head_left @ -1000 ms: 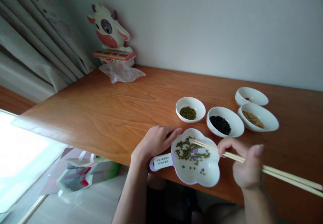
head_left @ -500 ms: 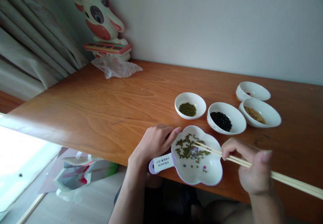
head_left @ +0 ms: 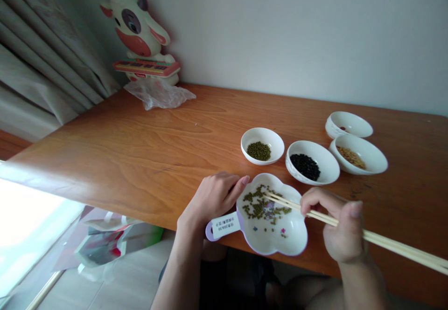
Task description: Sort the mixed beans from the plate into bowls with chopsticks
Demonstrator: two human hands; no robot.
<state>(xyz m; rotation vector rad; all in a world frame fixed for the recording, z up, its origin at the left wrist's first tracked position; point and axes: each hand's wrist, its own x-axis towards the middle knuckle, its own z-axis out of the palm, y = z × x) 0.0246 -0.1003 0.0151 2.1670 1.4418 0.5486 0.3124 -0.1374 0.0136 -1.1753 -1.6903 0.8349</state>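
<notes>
A white flower-shaped bowl (head_left: 290,235) with a purple rim and a labelled handle lies at the table's front edge. Scattered mung beans (head_left: 257,207) cover its left and upper part. My left hand (head_left: 222,193) grips the bowl's left rim with its thumb on the edge; its other fingers are curled and partly hidden. Wooden chopsticks (head_left: 322,217) are pinched in my right hand (head_left: 345,228), over the bowl's right side. Their tips reach down among the beans, close together; whether a bean is between them I cannot tell.
Behind the flower-shaped bowl stand a white bowl of mung beans (head_left: 248,138), one with black seeds (head_left: 329,170) and one with pale tan kernels (head_left: 378,158). Farther back is a bowl with small reddish pieces (head_left: 360,126). A cow toy (head_left: 140,35) and a plastic bag (head_left: 159,94) sit back left.
My right hand and the chopsticks have shifted slightly left, with the tips a little higher among the beans. My left hand stays at the rim. The whole view has shifted slightly.
</notes>
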